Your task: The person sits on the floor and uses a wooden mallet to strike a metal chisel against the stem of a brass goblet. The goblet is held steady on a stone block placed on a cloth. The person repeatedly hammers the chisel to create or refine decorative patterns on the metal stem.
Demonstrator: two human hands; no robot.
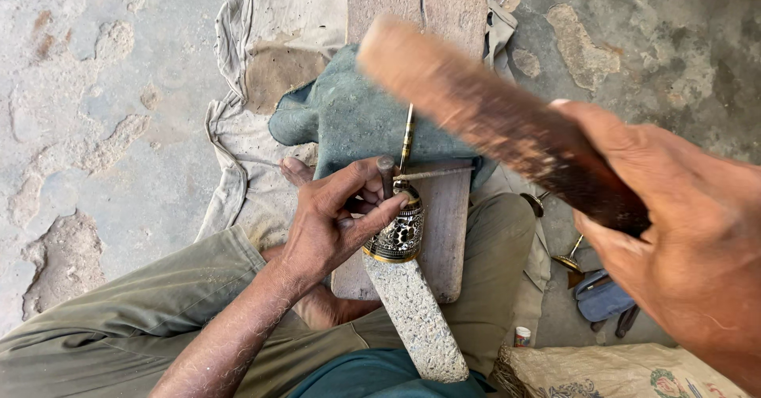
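On the wooden board [444, 231] between your knees, your left hand [333, 223] is closed around a small punch [386, 174], thumb and fingers pinching it upright with its tip set against the top of an ornate brass piece [399, 235]. That piece is dark with pierced gold patterning, and it sits over the upper end of a speckled stone bar [416, 315] that slants down toward your lap. A thin rod [432, 174] lies crosswise just above the brass piece, touching your fingertips, and a slim brass tool [408, 136] stands on end just behind it, against a grey-green cloth [349, 116] heaped on the board.

Your right hand [674, 231] is wrapped fully around the dark end of a wooden mallet [483, 109], raised above and to the right of the work; the mallet is blurred, its pale far end hanging over the cloth, well apart from the punch.

A worn sack [269, 57] is spread on the concrete floor [95, 128] under the board. To your right, near your leg, lie a small blue pouch [602, 295], a few brass bits [567, 259] and a little capped jar [521, 336]. A printed bag [618, 374] shows at the lower right edge.
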